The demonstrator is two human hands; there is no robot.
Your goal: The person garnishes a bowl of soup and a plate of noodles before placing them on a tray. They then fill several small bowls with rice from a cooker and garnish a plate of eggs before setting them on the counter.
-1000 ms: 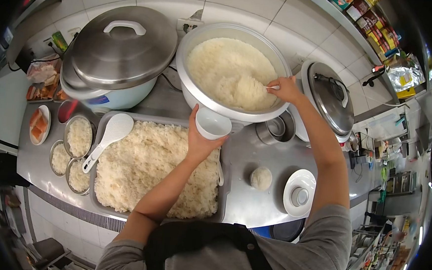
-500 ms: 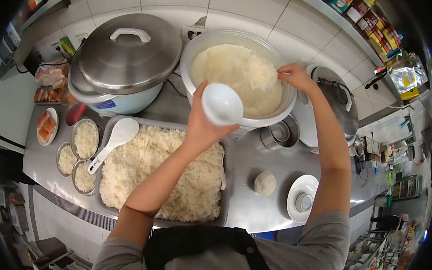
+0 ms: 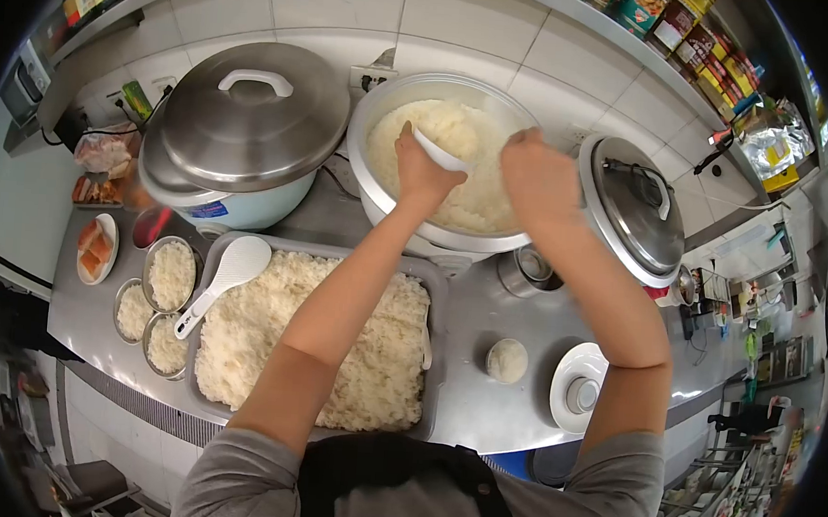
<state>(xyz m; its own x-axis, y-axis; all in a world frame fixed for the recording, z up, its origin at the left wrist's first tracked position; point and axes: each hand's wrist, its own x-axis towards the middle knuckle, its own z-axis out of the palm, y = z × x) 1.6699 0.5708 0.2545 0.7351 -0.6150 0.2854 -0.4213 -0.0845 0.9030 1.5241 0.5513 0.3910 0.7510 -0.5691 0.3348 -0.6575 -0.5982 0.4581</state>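
At upper centre, the left hand [image 3: 426, 176] wraps a bowl [image 3: 443, 154], probably light, slick, best gripped outside; what the curled right hand [image 3: 540, 183] holds, I can't tell.

From where I stand I count one left hand [image 3: 426, 178] and one right hand [image 3: 540, 185]. White bowl [image 3: 444, 154] in hand: one. Open rice cooker [image 3: 358, 157]: one. Steel lids [image 3: 252, 121] with handles: two. Rice tray [image 3: 433, 383]: one. Metal dishes of rice [image 3: 195, 274] at left: three. White rice paddle [image 3: 243, 259] in full view: one. Small round container of rice [image 3: 507, 361] at right: one. White plates [image 3: 563, 374] on the desk [image 3: 471, 418]: two, one left, one right.
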